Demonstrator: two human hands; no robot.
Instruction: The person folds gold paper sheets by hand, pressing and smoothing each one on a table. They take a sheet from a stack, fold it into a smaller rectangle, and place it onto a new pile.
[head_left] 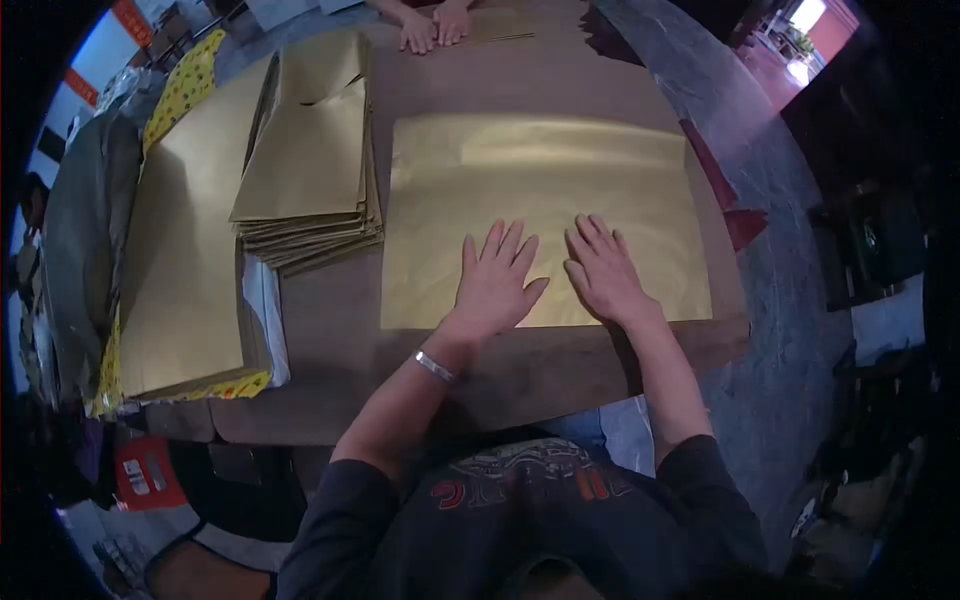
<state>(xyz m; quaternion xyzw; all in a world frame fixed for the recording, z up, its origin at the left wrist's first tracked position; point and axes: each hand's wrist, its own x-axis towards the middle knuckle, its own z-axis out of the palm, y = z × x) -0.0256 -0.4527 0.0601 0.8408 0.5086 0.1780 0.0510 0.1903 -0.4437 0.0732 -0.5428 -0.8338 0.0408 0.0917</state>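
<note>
A large sheet of gold paper [560,175] lies unfolded on the brown table in front of me, with a faint crease band across its far part. Flat on its near left half rests my left hand [497,272], fingers spread and pointing away, a silver bracelet on the wrist. My right hand [602,268] lies palm down on the near right half, fingers stretched out and fairly close together. Neither hand holds anything. Left of the sheet sits a pile of folded gold papers [305,160], its layers showing at the near edge.
A stack of large flat gold sheets [185,280] lies at the far left on yellow patterned wrapping [185,90]. Across the table [480,75], another person's hands [433,25] rest near a thin folded gold strip [495,39]. Dark red material [742,225] sticks out at the right edge.
</note>
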